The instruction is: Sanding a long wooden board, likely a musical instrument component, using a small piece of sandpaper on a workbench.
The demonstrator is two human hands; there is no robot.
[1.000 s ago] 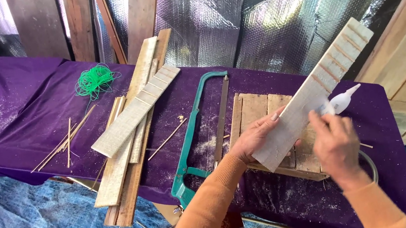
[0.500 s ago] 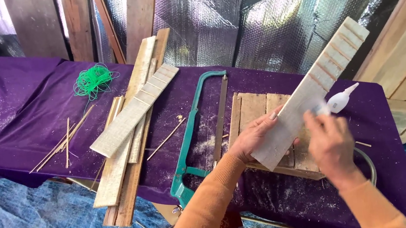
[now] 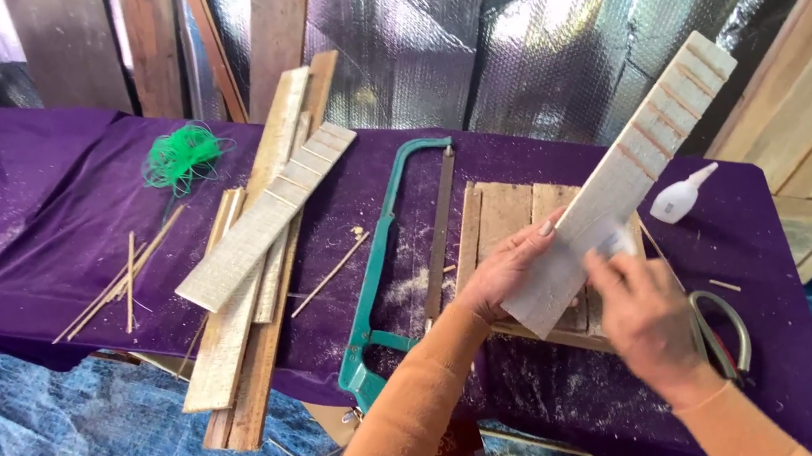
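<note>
The purple-clothed counter [image 3: 47, 256] carries everything. At its three o'clock end, the left hand [image 3: 501, 273] clamps a long pale wooden strip with cut grooves [image 3: 622, 180], tilted up toward one o'clock; the right hand [image 3: 642, 319] presses fingers together against its lower end, seemingly rubbing it. Stacked planks [image 3: 250, 275] lie at nine o'clock, a green hacksaw [image 3: 381, 281] at centre, a white glue bottle [image 3: 679, 197] just beyond.

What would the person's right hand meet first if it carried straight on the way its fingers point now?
The right hand points up and left, and its fingertips already seem to touch the slotted wooden strip that the left hand steadies. The strip is what it would meet first; depth is hard to judge here.
</note>
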